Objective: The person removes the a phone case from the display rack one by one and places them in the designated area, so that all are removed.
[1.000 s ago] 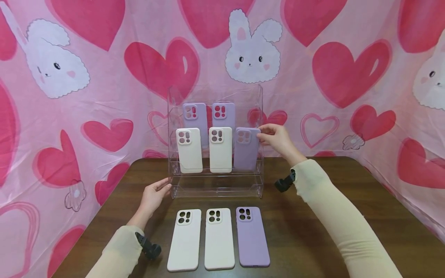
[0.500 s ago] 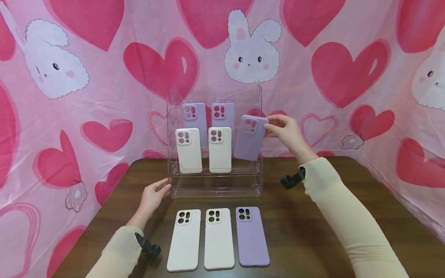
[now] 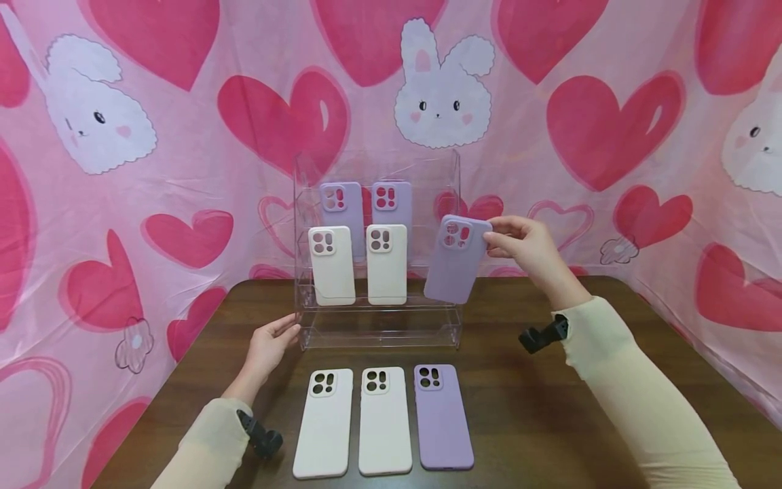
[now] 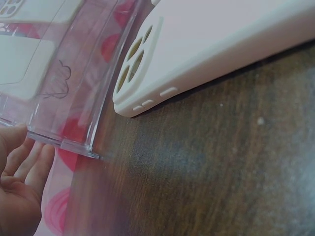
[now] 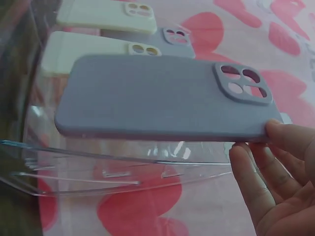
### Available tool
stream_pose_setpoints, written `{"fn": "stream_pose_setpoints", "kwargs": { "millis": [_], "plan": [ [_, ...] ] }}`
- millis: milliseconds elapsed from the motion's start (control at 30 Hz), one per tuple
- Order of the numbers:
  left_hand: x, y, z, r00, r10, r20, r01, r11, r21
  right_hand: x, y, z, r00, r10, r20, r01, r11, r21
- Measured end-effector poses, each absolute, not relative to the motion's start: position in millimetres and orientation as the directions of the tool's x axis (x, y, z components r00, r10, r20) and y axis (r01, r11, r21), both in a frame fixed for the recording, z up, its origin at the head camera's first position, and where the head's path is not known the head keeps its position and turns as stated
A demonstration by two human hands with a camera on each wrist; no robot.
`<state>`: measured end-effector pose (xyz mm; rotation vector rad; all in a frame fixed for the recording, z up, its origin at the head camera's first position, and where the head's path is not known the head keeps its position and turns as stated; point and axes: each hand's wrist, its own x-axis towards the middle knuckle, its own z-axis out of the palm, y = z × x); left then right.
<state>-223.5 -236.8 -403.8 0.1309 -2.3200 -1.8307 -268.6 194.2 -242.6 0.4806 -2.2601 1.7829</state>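
Observation:
My right hand (image 3: 528,251) pinches a purple phone case (image 3: 455,268) by its upper right edge. Tilted, the case hangs in front of the right side of a clear tiered display stand (image 3: 381,337); the right wrist view shows thumb and fingers on its edge. My left hand (image 3: 271,350) holds the lower left edge of the stand, thumb and fingers close around the clear plastic (image 4: 74,145). Two white cases (image 3: 332,272) (image 3: 387,272) stand in a middle tier. Behind them, two purple cases (image 3: 348,204) (image 3: 400,204) are partly hidden.
On the brown table (image 3: 537,421), in front of the stand, lie two white cases (image 3: 324,435) (image 3: 385,435) and one purple case (image 3: 446,428) in a row. A pink cloth with hearts and rabbits (image 3: 442,102) hangs behind the table.
My right hand has lifted the purple case out of the tier, then moved it to the right and lower, tilting it. The left hand has stayed on the stand.

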Motion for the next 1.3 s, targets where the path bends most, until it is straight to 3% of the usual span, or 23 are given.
{"fn": "stream_pose_setpoints", "kwargs": {
  "millis": [567,1300],
  "plan": [
    [-224,-236,-404,-0.978,-0.186,0.091,0.041,0.258,0.965,-243,225,-304,-0.916,-0.306,0.258,-0.331,0.218,-0.918],
    [-224,-236,-404,-0.976,-0.185,0.114,0.060,0.278,0.959,-230,261,-372,-0.900,-0.435,-0.036,-0.078,0.243,-0.967]
  ]
}}
